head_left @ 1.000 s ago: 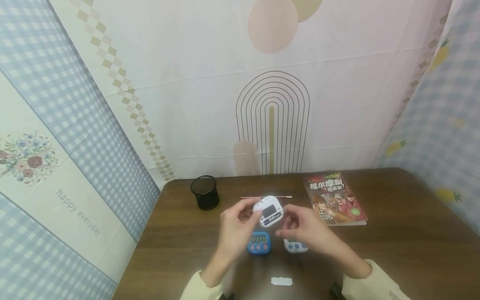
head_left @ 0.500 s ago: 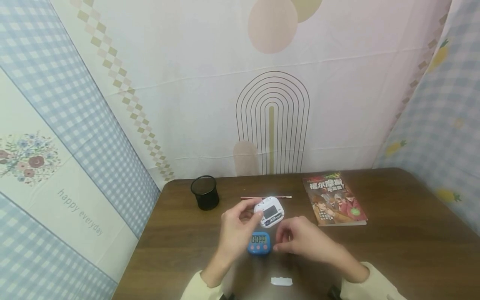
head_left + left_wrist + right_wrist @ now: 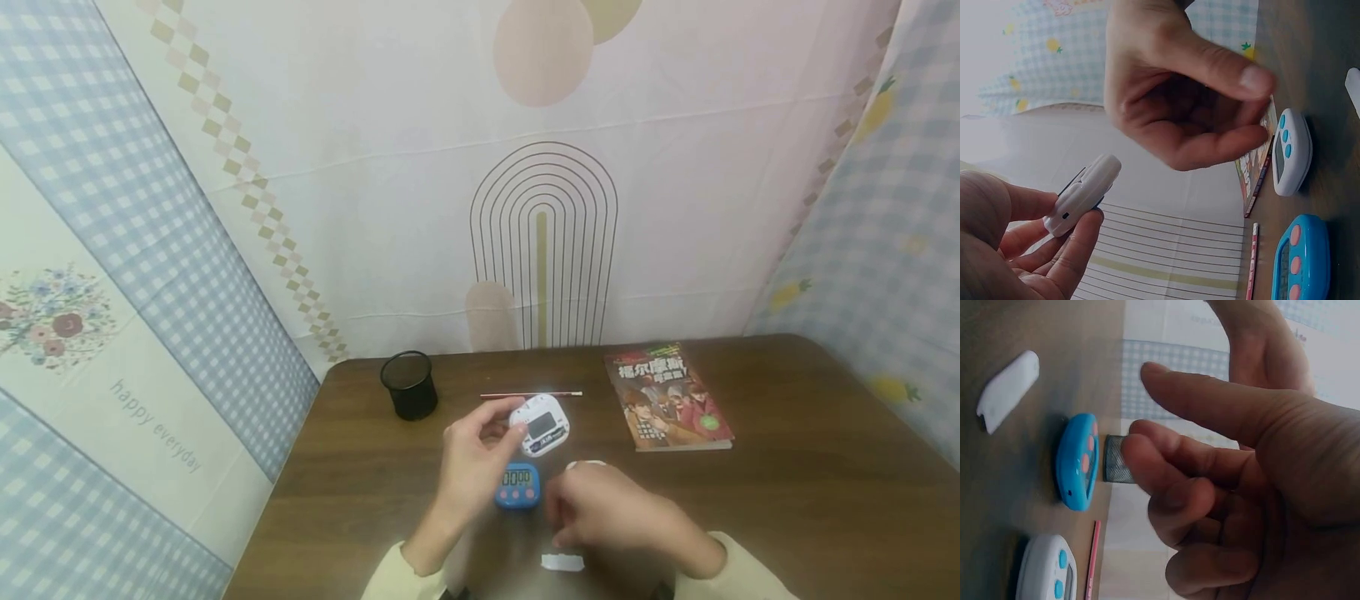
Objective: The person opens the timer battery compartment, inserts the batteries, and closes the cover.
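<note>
My left hand [image 3: 476, 467] pinches a white digital timer [image 3: 540, 427] by its edge, raised above the table, with its back turned to me. A battery [image 3: 547, 439] shows in the uncovered slot along the timer's lower back. My right hand [image 3: 611, 510] holds nothing; its fingers are loosely bent and the thumb stands apart in the right wrist view. Just below its fingertips in the head view lies a small white battery cover [image 3: 562, 563]. A blue timer [image 3: 517, 487] sits between the hands. Another white timer [image 3: 1292, 153], with blue buttons, is mostly hidden behind my right hand in the head view.
A black mesh pen holder [image 3: 411, 392] stands at the back left of the brown wooden table [image 3: 352, 483]. Behind the timers lies a thin red paintbrush [image 3: 531, 394]. A book [image 3: 670, 400] lies at the back right, before a hanging cloth [image 3: 405, 250].
My right hand has left the held timer's side and moved down toward the battery cover, passing over the white timer on the table. My left hand keeps its grip almost in place.
</note>
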### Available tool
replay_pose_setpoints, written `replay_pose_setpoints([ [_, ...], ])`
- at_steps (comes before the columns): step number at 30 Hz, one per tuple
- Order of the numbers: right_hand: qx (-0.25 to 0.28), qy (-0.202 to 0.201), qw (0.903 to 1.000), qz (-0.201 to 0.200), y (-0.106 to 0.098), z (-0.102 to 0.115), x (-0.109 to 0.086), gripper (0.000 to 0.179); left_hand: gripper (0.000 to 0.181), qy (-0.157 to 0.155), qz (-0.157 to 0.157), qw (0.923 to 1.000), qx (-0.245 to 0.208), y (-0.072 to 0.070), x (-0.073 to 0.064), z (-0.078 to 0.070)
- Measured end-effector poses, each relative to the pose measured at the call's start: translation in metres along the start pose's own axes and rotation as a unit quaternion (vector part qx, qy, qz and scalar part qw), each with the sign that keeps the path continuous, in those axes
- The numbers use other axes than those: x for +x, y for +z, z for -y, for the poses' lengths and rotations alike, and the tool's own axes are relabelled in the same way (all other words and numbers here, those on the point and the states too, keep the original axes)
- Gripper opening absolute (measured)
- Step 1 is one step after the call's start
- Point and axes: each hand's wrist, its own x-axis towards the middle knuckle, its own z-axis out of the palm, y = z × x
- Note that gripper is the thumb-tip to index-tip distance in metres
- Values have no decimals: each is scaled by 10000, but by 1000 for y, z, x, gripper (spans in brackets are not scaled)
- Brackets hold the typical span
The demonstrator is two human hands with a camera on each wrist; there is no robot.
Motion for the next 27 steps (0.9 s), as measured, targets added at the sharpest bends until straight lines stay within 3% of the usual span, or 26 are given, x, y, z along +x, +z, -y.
replay_pose_setpoints([
  [8,-907,-120,9956,183,11,1,-2,25,27,-8,31,10000,27,0,0,1],
  [17,-1035,-86,9943,244,18,1,-1,25,27,9,53,10000,10,0,0,1],
  [27,-1578,-53,9874,118,29,2,1,35,27,46,70,10000,-8,0,0,2],
])
